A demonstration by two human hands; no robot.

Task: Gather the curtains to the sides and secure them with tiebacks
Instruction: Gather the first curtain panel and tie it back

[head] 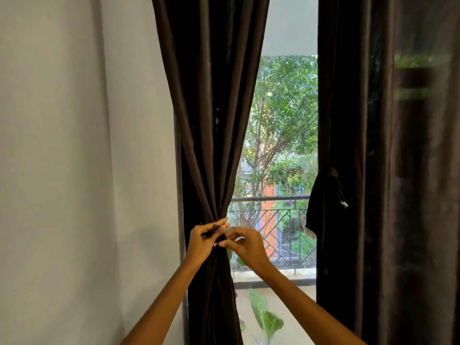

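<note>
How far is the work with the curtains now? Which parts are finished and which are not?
Done: the left curtain is gathered to a narrow waist. In hand: the left hand and right hand pinch the dark tieback at that waist, not visibly fastened yet. Left: the right curtain hangs straight, with a dark strip dangling at its edge, apparently its tieback.

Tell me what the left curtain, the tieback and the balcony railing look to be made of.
Left curtain: dark brown woven cloth with a faint sheen along its soft folds, perhaps a satin-like synthetic.
Tieback: seemingly matching dark fabric, a thin strip pinched in the fingers.
Balcony railing: likely painted metal, with thin straight dark bars.
</note>
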